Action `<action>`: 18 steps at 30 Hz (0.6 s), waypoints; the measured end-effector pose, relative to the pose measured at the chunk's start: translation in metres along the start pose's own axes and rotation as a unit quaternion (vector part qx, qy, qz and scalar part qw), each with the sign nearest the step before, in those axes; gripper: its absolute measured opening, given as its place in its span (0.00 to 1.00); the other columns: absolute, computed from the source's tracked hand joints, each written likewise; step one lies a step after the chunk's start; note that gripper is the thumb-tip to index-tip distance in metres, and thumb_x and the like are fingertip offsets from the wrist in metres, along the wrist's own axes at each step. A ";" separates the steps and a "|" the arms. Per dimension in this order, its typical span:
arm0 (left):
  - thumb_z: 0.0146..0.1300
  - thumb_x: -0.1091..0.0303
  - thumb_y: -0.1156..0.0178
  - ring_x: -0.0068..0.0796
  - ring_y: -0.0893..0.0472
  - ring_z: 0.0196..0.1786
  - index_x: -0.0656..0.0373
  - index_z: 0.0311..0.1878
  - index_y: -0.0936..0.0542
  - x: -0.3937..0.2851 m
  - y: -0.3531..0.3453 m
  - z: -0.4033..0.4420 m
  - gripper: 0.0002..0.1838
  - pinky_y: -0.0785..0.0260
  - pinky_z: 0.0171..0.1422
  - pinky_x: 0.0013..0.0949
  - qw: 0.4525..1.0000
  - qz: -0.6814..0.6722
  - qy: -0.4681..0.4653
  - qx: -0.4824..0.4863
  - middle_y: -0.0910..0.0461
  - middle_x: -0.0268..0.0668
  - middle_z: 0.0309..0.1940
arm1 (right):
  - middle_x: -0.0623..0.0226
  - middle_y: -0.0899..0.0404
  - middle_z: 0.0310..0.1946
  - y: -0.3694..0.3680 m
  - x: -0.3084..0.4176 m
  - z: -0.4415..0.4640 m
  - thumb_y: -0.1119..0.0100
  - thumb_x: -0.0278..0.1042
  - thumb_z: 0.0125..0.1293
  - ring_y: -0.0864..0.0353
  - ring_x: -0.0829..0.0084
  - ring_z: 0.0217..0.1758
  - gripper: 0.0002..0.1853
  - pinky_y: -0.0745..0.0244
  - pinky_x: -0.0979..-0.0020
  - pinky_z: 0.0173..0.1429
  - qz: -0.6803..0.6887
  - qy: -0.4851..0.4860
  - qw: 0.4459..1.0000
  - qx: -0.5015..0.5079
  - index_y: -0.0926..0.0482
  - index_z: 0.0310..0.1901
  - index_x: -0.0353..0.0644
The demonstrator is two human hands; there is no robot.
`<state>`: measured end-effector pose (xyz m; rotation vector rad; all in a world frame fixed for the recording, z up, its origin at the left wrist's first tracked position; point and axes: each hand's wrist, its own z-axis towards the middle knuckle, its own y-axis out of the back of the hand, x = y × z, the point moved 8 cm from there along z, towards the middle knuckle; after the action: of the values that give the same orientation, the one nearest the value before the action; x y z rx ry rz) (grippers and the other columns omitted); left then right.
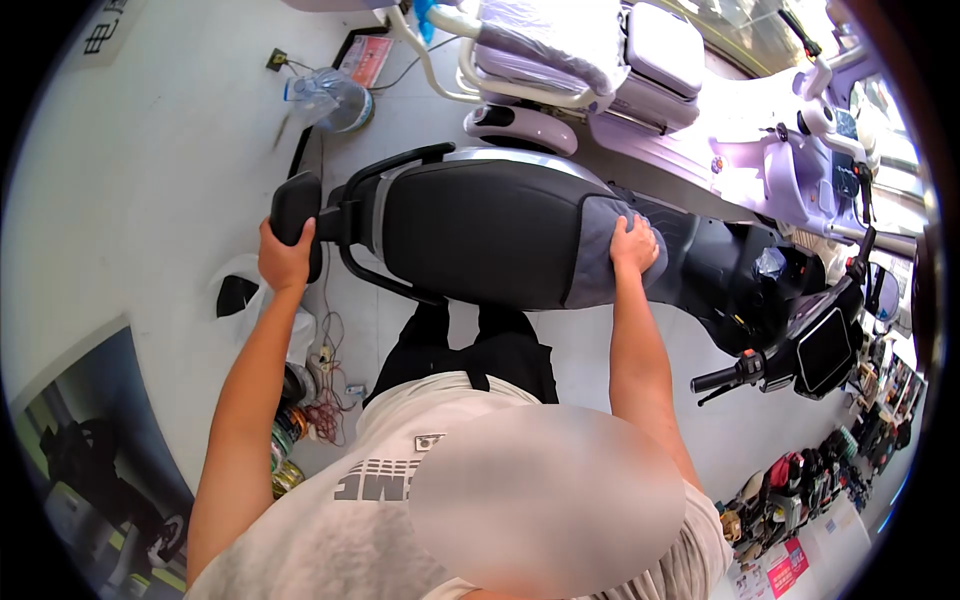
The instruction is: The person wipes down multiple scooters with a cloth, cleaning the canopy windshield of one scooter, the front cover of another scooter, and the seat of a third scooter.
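A black scooter seat (480, 230) stretches across the view in front of my body. My left hand (285, 258) is closed round the near edge of the black backrest pad (296, 210) behind the seat, with the thumb on its side. Over the seat's front end lies a wrinkled grey cloth (598, 250). My right hand (634, 245) presses on this cloth with bent fingers. Whether the cloth is part of a seat cover, I cannot tell. Beside the backrest curves a black grab rail (385, 280).
A lilac scooter (660, 150) stands close along the far side. The black scooter's handlebar (740, 373) juts out at right. On the floor at left are a large plastic bottle (340, 103), a white bag (260, 275) and tangled cables (328, 405). Many small goods (800, 485) line the lower right.
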<state>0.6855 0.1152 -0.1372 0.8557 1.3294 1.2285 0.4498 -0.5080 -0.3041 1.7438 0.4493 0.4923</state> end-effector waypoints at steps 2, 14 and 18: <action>0.50 0.33 0.28 0.56 0.16 0.50 0.57 0.59 0.24 -0.001 0.000 0.000 0.42 0.25 0.54 0.50 1.000 -0.016 0.004 0.008 0.15 0.49 0.47 | 0.61 0.26 0.70 -0.003 0.018 -0.004 0.53 0.58 0.72 0.32 0.58 0.75 0.31 0.45 0.51 0.78 -0.015 0.026 1.000 -0.010 0.22 0.67 0.47; 0.49 0.39 0.26 0.52 0.16 0.49 0.59 0.61 0.27 -0.004 0.001 0.000 0.43 0.24 0.49 0.50 0.997 -0.073 -0.010 0.015 0.17 0.46 0.49 | 0.59 0.16 0.50 0.000 0.347 -0.129 0.47 0.50 0.67 0.23 0.57 0.59 0.20 0.38 0.54 0.70 0.088 0.330 0.938 -0.061 0.15 0.45 0.42; 0.49 0.38 0.27 0.52 0.15 0.45 0.59 0.60 0.26 -0.003 0.002 0.000 0.42 0.23 0.46 0.51 0.997 -0.079 -0.023 -0.002 0.16 0.46 0.47 | 0.56 0.22 0.57 -0.004 0.396 -0.197 0.43 0.46 0.65 0.33 0.53 0.71 0.21 0.49 0.47 0.79 0.139 0.385 0.909 -0.076 0.18 0.52 0.41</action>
<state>0.6860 0.1131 -0.1347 0.7560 1.3302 1.0823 0.6723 -0.1327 -0.2332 1.4129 0.6894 1.4031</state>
